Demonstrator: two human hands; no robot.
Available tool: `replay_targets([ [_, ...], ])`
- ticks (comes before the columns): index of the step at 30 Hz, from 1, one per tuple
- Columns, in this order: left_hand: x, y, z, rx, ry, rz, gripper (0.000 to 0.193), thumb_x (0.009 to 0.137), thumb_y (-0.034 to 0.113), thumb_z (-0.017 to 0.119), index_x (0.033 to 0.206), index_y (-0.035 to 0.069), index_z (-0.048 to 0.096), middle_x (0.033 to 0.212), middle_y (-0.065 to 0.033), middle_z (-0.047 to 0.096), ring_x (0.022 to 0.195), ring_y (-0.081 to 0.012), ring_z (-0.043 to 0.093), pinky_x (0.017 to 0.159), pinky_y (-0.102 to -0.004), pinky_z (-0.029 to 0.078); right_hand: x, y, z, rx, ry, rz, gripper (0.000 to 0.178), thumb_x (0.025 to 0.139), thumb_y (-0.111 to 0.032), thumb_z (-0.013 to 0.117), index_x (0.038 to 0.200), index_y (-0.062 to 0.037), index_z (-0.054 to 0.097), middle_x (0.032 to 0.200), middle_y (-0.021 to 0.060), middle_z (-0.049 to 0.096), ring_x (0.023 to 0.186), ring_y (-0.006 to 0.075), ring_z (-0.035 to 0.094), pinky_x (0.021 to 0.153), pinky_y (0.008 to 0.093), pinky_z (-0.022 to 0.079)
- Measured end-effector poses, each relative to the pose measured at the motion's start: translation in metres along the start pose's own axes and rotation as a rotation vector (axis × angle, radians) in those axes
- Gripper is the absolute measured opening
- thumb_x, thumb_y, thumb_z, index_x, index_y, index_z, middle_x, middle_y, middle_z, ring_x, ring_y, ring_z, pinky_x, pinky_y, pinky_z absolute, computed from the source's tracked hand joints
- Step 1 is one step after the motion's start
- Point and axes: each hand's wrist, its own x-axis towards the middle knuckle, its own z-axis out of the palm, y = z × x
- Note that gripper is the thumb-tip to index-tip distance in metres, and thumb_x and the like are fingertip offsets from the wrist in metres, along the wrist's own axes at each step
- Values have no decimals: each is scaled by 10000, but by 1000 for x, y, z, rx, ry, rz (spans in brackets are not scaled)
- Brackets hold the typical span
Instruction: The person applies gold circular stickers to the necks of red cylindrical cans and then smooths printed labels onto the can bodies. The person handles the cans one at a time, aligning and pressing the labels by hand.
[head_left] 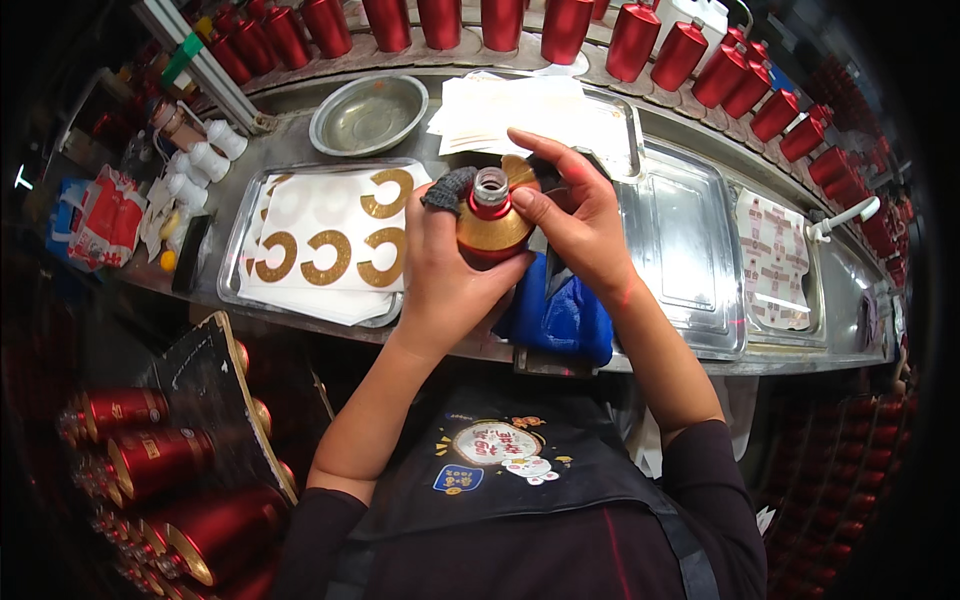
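In front of me, a red bottle [491,205] with a clear open neck and a gold shoulder is held upright over the bench edge. My left hand [445,285] wraps around its body, with a dark knitted cover on one finger. On the far side of the neck stands a raised piece of gold label [517,170]. My right hand [580,215] pinches at that label, its thumb by the bottle's shoulder and the index finger stretched up. Left of the bottle lies a white sheet [310,215] of gold C-shaped labels on a metal tray [232,262].
A blue padded block [562,315] sits below my hands. Behind are a metal bowl [369,115] and white papers [505,108]. Red bottles [501,25] line a curved conveyor. To the right are a metal tray lid [690,260] and a printed sheet [775,260]. More bottles [225,530] stand lower left.
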Motion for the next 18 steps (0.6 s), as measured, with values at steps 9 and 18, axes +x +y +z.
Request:
replay_targets([
  [9,18,-11,-29,-406,-325,-92,889,637,80,930,1399,53,473,1335,-80,573,1259,-196,551,1085,-346,429,-12,0,2,78,89,25,591,887,8,712,1450,-18,535,1403,55,587,822,-5,573,727,162,478],
  [18,17,-18,-34,-602,-390,-172,934,602,128,953,1403,40,482,1327,-80,580,1259,-196,547,1103,-347,401,-13,0,3,110,87,82,637,872,25,711,1472,-6,496,1425,54,567,793,-13,567,727,156,483],
])
